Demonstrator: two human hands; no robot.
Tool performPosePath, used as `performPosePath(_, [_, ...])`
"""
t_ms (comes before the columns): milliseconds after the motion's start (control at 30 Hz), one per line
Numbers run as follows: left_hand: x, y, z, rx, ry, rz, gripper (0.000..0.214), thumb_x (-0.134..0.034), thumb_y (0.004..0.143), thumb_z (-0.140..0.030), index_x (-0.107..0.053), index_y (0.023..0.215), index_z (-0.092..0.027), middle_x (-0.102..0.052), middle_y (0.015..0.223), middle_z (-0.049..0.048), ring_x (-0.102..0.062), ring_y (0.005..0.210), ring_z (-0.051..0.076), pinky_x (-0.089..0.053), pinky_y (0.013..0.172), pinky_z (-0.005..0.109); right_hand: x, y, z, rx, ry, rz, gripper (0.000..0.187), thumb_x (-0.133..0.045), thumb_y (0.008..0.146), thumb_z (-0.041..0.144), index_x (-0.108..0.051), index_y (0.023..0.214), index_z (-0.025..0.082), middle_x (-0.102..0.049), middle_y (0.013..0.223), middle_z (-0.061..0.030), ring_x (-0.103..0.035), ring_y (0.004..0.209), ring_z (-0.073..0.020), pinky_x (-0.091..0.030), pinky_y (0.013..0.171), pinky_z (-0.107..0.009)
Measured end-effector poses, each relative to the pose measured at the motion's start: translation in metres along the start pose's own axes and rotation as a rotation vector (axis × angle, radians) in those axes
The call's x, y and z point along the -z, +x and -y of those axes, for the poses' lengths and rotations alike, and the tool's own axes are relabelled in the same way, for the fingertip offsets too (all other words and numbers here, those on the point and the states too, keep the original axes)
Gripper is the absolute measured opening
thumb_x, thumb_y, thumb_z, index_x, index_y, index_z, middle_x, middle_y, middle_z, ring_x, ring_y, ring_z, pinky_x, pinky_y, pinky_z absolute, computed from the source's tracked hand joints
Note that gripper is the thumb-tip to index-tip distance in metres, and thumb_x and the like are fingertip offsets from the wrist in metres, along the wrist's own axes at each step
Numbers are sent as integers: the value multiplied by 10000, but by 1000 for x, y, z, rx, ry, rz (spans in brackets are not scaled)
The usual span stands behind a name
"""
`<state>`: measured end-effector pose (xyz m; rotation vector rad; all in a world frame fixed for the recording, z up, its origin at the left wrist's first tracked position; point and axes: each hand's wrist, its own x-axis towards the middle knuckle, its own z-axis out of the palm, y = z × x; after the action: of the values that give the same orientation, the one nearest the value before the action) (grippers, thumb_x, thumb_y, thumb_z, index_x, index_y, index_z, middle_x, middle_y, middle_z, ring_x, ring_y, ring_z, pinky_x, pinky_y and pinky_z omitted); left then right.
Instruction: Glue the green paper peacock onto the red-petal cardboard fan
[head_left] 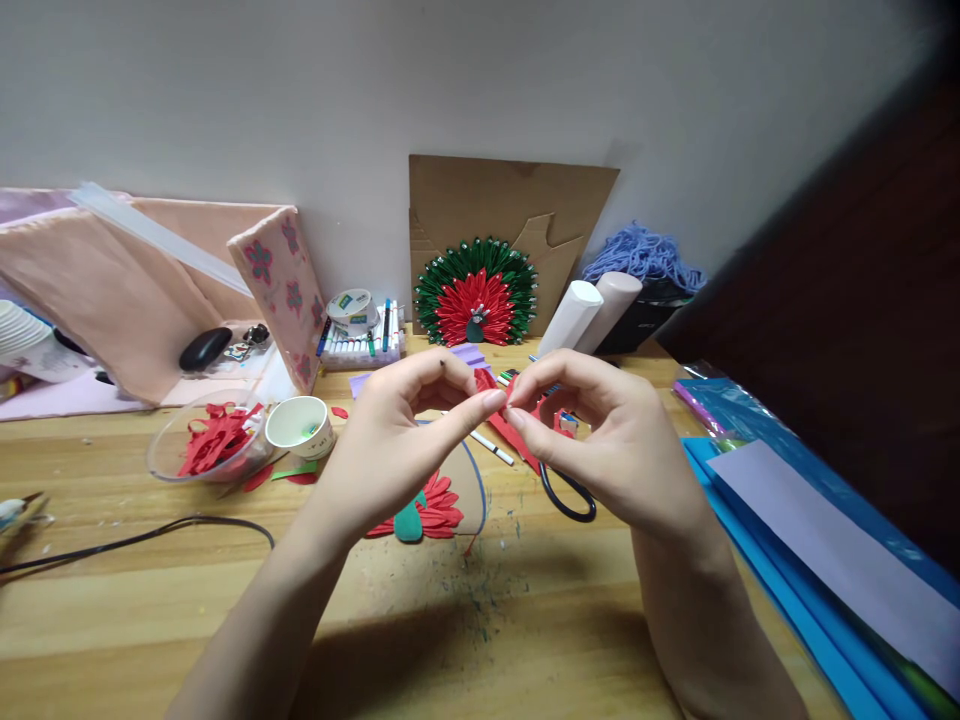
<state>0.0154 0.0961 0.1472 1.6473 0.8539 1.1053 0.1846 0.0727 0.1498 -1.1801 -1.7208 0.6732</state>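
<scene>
My left hand [405,425] and my right hand [600,430] meet above the wooden table [480,610], fingertips pinched together on a small red paper piece [501,400]. Under my hands lies a part-made red paper peacock [427,512] with a teal body on a cardboard half-circle. Black-handled scissors [568,495] lie under my right hand. A finished green and red paper peacock [475,292] leans against cardboard at the wall.
A clear bowl of red paper loops [206,445] and a white paper cup [300,425] sit at the left. Markers and a tape roll [358,328] stand behind. Blue and white paper sheets [817,560] lie right. A black cable [142,538] crosses the left.
</scene>
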Motion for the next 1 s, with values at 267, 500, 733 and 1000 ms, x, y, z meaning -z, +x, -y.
performPosePath(267, [-2,1,4,-6,-15,5,165,-666,769,-307,-596,767,-158,-639,757,22,-596,712,125,-493,667,235,-2,2,-3,-10,24,-12,21,-612,781,197,-608,797,184,-625,761,-14,-573,658,-124,-462,566,-235])
performPosePath(500, [-1,3,6,0,-68,37,151,-654,783,-290,-582,786,-157,-645,790,14,-611,746,115,-504,712,228,-1,2,-3,-10,21,1,22,-612,783,203,-612,786,181,-630,761,-15,-574,661,-125,-464,565,-232])
performPosePath(733, [-2,3,6,12,-66,41,166,-650,786,-302,-570,793,-156,-641,796,17,-608,747,115,-499,705,227,-3,1,-5,-19,-29,-39,25,-603,772,194,-596,752,183,-622,736,-8,-571,662,-129,-463,595,-241])
performPosePath(1000, [-3,3,6,4,-66,9,131,-633,799,-248,-552,763,-152,-598,792,7,-569,741,98,-481,709,218,-1,3,-6,-57,42,-10,53,-599,786,203,-580,743,180,-599,733,3,-558,641,-111,-457,569,-221])
